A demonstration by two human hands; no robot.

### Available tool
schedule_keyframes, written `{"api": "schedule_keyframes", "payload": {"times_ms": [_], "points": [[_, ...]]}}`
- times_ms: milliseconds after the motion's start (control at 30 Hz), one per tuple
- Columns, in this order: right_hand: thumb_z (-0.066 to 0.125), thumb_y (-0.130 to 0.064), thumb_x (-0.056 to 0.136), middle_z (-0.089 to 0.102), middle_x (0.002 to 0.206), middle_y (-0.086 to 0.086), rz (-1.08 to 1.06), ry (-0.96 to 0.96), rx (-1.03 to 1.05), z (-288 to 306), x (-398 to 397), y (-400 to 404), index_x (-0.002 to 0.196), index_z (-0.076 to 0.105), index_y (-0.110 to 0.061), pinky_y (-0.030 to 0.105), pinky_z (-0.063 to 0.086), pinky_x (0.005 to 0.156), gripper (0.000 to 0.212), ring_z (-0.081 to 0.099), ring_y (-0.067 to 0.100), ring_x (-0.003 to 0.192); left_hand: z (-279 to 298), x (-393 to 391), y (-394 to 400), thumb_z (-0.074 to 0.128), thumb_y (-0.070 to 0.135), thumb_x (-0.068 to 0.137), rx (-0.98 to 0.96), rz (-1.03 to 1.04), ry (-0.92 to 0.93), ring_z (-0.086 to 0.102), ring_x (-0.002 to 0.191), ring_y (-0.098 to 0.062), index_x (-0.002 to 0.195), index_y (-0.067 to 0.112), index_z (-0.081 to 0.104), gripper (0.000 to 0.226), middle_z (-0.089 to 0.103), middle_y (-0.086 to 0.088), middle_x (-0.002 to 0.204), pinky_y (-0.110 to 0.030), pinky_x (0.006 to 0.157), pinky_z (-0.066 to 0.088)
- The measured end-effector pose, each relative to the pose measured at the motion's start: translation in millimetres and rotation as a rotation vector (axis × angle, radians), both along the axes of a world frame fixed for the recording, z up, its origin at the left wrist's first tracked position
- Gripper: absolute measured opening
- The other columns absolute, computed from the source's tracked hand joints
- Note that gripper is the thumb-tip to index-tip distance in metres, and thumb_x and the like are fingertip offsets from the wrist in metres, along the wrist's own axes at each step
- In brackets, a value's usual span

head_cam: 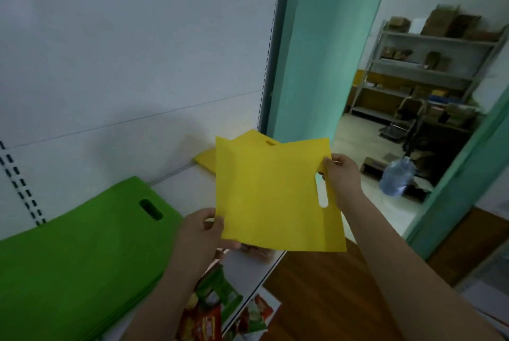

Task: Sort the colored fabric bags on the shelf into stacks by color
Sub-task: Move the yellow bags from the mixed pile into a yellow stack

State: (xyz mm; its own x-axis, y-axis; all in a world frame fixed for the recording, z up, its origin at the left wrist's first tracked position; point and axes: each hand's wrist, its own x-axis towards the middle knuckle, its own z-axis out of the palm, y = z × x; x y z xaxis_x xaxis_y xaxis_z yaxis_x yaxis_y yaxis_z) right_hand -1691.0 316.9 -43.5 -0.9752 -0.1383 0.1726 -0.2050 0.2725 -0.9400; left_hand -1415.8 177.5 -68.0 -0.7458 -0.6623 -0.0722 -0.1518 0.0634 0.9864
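At lower left of the frame a green stack (74,252) is laid on the shelf (190,189). Centrally, a yellow bag (272,192) — thin, limp, seemingly light — is pinched at its lower-left edge by the left hand (203,230) and near its handle slot by the right hand (341,175); behind, a yellow stack (205,160) is glimpsed. Two-edge support is judged best.

Single head-worn view, looking forward and down, close over the white shelf (198,183), doorway at right
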Motion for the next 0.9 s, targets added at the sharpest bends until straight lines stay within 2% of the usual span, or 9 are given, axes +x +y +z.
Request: {"api": "schedule_keyframes", "payload": {"times_ms": [67, 267, 333, 400, 467, 567, 667, 767, 900], "points": [[0.053, -0.024, 0.096, 0.073, 0.095, 0.008, 0.042, 0.017, 0.027, -5, -40, -22, 0.104, 0.067, -0.014, 0.037, 0.055, 0.081, 0.020, 0.068, 0.023, 0.086, -4, -30, -5, 0.047, 0.014, 0.104, -0.007, 0.027, -0.014, 0.074, 0.067, -0.023, 0.099, 0.022, 0.062, 0.018, 0.072, -0.011, 0.095, -0.034, 0.053, 0.057], [0.055, -0.024, 0.097, 0.068, 0.090, 0.004, 0.262, 0.070, 0.118, -25, -166, -102, 0.099, 0.070, -0.012, 0.043, 0.055, 0.084, 0.019, 0.066, 0.024, 0.085, -28, -125, -31, 0.049, 0.017, 0.103, -0.029, 0.120, -0.184, 0.074, 0.067, -0.021, 0.116, 0.016, 0.057, 0.016, 0.070, -0.012, 0.100, -0.029, 0.051, 0.053], [0.056, -0.023, 0.096, 0.069, 0.095, 0.006, 0.353, 0.065, 0.161, -31, -202, -131, 0.101, 0.071, -0.012, 0.048, 0.054, 0.089, 0.019, 0.066, 0.028, 0.092, -32, -150, -41, 0.052, 0.021, 0.101, -0.097, 0.166, -0.308, 0.072, 0.062, -0.015, 0.106, 0.013, 0.061, 0.013, 0.072, -0.008, 0.089, -0.024, 0.049, 0.051], [0.057, -0.022, 0.097, 0.069, 0.107, 0.010, 0.455, 0.061, 0.213, -34, -227, -160, 0.111, 0.070, -0.009, 0.046, 0.051, 0.096, 0.023, 0.064, 0.029, 0.100, -36, -166, -46, 0.056, 0.028, 0.099, -0.188, 0.165, -0.481, 0.066, 0.053, -0.005, 0.081, 0.014, 0.060, 0.023, 0.070, 0.000, 0.065, -0.017, 0.048, 0.047], [0.058, -0.022, 0.097, 0.067, 0.117, 0.010, 0.535, 0.048, 0.250, -36, -248, -186, 0.119, 0.067, -0.008, 0.038, 0.047, 0.097, 0.028, 0.060, 0.028, 0.108, -39, -180, -50, 0.057, 0.043, 0.097, -0.217, 0.170, -0.658, 0.065, 0.053, -0.009, 0.067, 0.016, 0.055, 0.039, 0.070, -0.002, 0.062, -0.024, 0.058, 0.053], [0.063, -0.026, 0.095, 0.067, 0.121, 0.008, 0.620, 0.008, 0.287, -47, -272, -220, 0.118, 0.068, -0.008, 0.037, 0.047, 0.100, 0.030, 0.060, 0.026, 0.111, -42, -195, -55, 0.056, 0.061, 0.090, -0.277, 0.302, -0.836, 0.065, 0.068, -0.014, 0.076, 0.020, 0.057, 0.043, 0.069, -0.004, 0.074, -0.036, 0.072, 0.056], [0.065, -0.023, 0.093, 0.068, 0.117, 0.011, 0.645, -0.033, 0.325, -56, -284, -242, 0.115, 0.070, -0.006, 0.037, 0.047, 0.097, 0.028, 0.062, 0.027, 0.108, -44, -212, -55, 0.060, 0.058, 0.089, -0.310, 0.457, -0.816, 0.061, 0.080, -0.012, 0.104, 0.028, 0.050, 0.036, 0.064, 0.004, 0.088, -0.032, 0.072, 0.053], [0.061, -0.021, 0.093, 0.067, 0.117, 0.014, 0.663, -0.028, 0.397, -67, -290, -258, 0.114, 0.068, -0.005, 0.031, 0.045, 0.084, 0.028, 0.062, 0.029, 0.106, -51, -225, -58, 0.062, 0.047, 0.092, -0.353, 0.563, -0.742, 0.059, 0.103, -0.020, 0.145, 0.022, 0.037, 0.064, 0.055, -0.002, 0.123, -0.033, 0.084, 0.051], [0.052, -0.019, 0.096, 0.062, 0.112, 0.023, 0.729, 0.020, 0.501, -70, -281, -264, 0.120, 0.058, 0.005, 0.029, 0.040, 0.059, 0.034, 0.057, 0.029, 0.080, -56, -241, -56, 0.055, 0.039, 0.098, -0.380, 0.590, -0.716, 0.041, 0.136, -0.020, 0.155, 0.015, 0.024, 0.069, 0.031, -0.003, 0.157, -0.027, 0.106, 0.035]]}}
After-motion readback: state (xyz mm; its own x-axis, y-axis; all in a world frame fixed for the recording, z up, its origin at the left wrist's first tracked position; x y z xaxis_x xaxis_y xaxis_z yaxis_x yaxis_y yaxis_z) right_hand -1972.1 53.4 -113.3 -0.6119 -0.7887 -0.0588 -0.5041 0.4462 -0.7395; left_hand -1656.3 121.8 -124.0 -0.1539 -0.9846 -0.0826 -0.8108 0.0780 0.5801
